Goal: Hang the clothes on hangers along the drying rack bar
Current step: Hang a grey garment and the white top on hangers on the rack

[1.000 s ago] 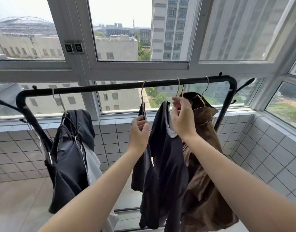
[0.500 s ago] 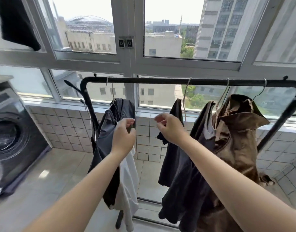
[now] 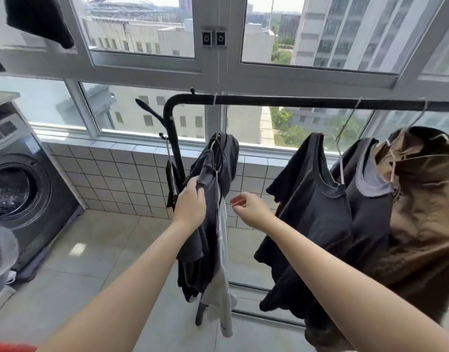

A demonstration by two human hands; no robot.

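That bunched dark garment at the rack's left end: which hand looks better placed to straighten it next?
The left hand, probably: it already grips the dark garment, while the right hand hangs open beside it, touching nothing.

Front-loading washing machine (image 3: 20, 189) at far left, round door facing into the room, standing on a pale tiled floor (image 3: 96, 252). Behind, a low wall of small square tiles (image 3: 121, 179) beneath wide sliding windows (image 3: 218, 69), twin latches (image 3: 213, 38) at the centre frame. Beyond the glass, a tall tower block (image 3: 355, 29) at right, a domed building (image 3: 121, 3) at upper left, green trees (image 3: 286, 123) below.
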